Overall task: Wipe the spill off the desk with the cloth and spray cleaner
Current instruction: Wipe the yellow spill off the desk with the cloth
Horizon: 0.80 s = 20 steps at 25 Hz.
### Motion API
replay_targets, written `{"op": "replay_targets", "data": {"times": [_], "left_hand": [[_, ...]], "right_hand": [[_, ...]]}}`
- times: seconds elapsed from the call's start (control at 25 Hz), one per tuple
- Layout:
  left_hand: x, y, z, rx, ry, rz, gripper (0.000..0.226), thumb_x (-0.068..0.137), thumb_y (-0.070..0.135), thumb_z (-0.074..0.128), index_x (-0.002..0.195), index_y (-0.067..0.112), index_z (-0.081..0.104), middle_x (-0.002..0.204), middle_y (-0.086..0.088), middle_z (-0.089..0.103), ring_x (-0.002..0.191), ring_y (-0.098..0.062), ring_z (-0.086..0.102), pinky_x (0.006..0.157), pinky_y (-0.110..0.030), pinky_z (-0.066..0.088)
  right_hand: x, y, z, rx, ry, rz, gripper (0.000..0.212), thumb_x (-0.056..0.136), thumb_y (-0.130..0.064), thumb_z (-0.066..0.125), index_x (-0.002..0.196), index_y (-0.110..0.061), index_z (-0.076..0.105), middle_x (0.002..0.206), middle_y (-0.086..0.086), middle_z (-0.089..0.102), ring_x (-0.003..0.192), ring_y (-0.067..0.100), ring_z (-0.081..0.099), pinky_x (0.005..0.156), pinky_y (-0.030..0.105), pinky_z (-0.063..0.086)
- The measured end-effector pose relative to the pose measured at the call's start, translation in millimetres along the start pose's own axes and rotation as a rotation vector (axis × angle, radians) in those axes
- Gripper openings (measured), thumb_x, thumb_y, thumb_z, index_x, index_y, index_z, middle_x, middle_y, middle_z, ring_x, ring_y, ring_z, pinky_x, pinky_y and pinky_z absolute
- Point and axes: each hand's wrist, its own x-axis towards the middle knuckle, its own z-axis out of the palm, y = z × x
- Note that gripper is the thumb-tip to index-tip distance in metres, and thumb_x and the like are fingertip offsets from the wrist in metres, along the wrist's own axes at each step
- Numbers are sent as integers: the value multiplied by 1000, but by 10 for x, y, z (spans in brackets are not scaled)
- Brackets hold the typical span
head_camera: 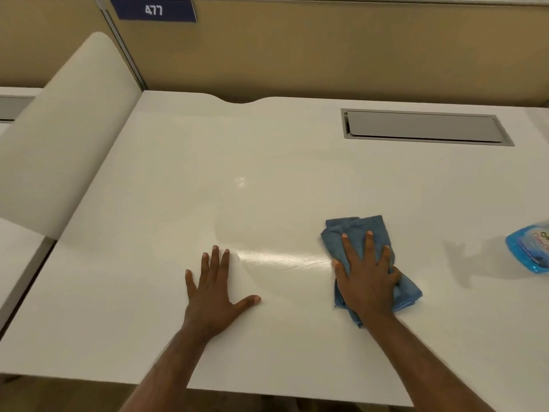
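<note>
White desk (297, 179) fills the view, backed by a tan partition (326, 55) with a blue tag reading 477 (154, 9). On it, the right hand (367, 275) lies flat with fingers spread, pressing down on a folded blue cloth (356, 233) rather than closing around it. The left hand (215, 289) is splayed and empty, palm on the desk, well apart from the cloth. Between the two hands runs a glossy wet streak (282, 258), and a small sheen (239, 181) shows further back. A blue spray cleaner bottle (531, 251) sits at the right edge, cut off by the frame; its fill level cannot be told. A closed grey cable hatch (421, 127) is set into the desk, contents hidden. My guess at risks: a wide sweep to the right could knock the bottle, the loose folds could bunch under the palm and only smear the liquid, and the far sheen could be missed
</note>
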Motion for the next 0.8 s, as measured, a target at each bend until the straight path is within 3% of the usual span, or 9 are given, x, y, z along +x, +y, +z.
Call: {"op": "replay_targets", "data": {"times": [0.16,0.32,0.4,0.52,0.8], "left_hand": [[-125,-206,-1,26,-9,-77,127,59,94,28,148,19,-21,154,3,-31,142,-14,-28,117,-50,-11],[-188,-367,-28,22,-12,-175,134,47,99,10,145,15,-26,149,2,-36,141,-15,-27,117,-50,-8],[-170,-384,-59,27,-43,-208,131,46,99,7,137,16,-36,149,0,-39,141,-16,-29,117,-51,-7],[-140,-334,-132,53,-70,-209,128,41,99,0,128,18,-45,146,-1,-44,139,-16,-32,116,-52,-6],[20,-315,-138,60,-52,-177,134,31,101,-6,133,20,-39,144,3,-43,136,-13,-32,116,-52,-5]], "right_hand": [[-397,-979,108,78,-80,-398,59,89,-57,37,144,-48,20,160,2,16,141,41,21,99,62,31],[-137,-1814,108,146,-170,-606,56,93,-55,36,145,-49,16,161,5,5,144,44,4,105,68,11],[88,-2106,109,146,-220,-628,54,94,-53,33,145,-46,18,162,4,-3,144,42,-5,107,68,3],[476,-2407,128,111,-232,-581,53,95,-51,33,146,-44,19,162,3,-4,144,41,-7,107,69,4],[1611,-2302,82,74,-206,-359,52,97,-51,30,147,-43,16,162,2,-2,145,39,-2,109,66,5]]}}
